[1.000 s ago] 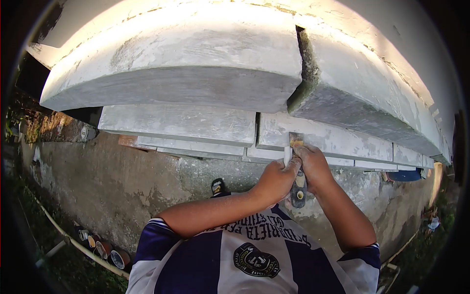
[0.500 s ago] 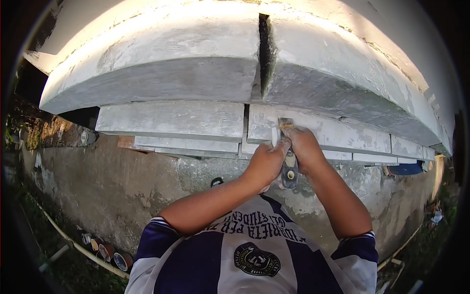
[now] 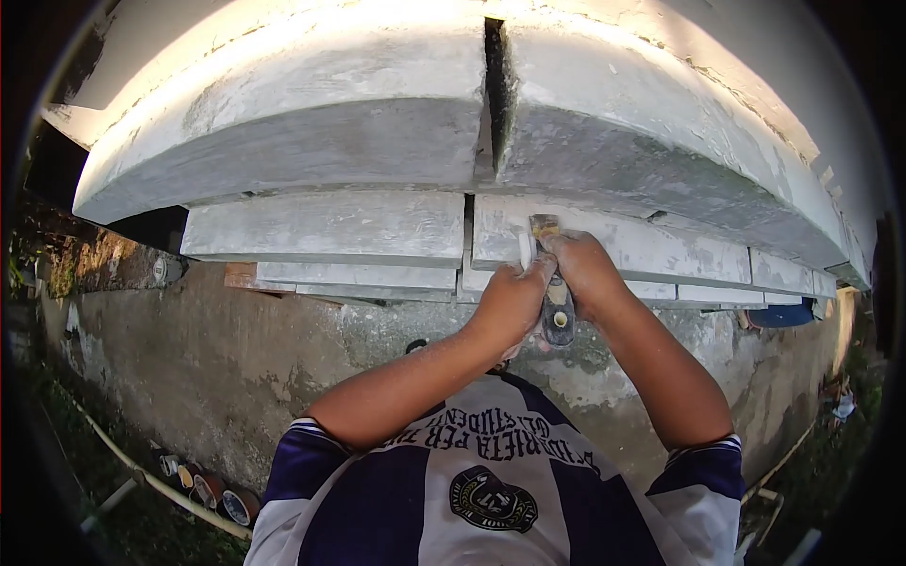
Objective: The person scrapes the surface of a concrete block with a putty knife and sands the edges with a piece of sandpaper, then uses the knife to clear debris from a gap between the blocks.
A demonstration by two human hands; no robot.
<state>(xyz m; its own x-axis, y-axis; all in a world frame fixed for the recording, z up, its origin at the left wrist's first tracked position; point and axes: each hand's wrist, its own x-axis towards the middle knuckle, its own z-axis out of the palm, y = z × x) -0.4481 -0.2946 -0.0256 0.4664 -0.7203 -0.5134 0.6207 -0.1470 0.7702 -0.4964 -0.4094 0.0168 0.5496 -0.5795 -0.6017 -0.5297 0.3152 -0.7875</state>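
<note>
A scraper with a dark handle [image 3: 558, 319] and a stained metal blade [image 3: 545, 226] points away from me, its blade against the front of the lower whitish slab [image 3: 689, 247]. My right hand [image 3: 587, 272] is closed round it near the blade. My left hand [image 3: 514, 300] presses on the handle from the left, fingers closed. A slim white piece [image 3: 526, 253] sticks up by my left fingertips; what it is I cannot make out. Both hands look dusty. The fingers hide the middle of the scraper.
Two thick upper slabs [image 3: 311, 141] jut out above the hands, split by a dark gap [image 3: 492, 94]. A stained grey wall [image 3: 217, 330] runs below. Lower left are several round containers [image 3: 239, 506] and a pale pipe [image 3: 151, 481]. A blue object [image 3: 781, 316] lies at right.
Both hands and the scraper have shifted slightly up and left in the view, and the slabs have moved a little the same way. My right elbow is farther right. The grip looks the same.
</note>
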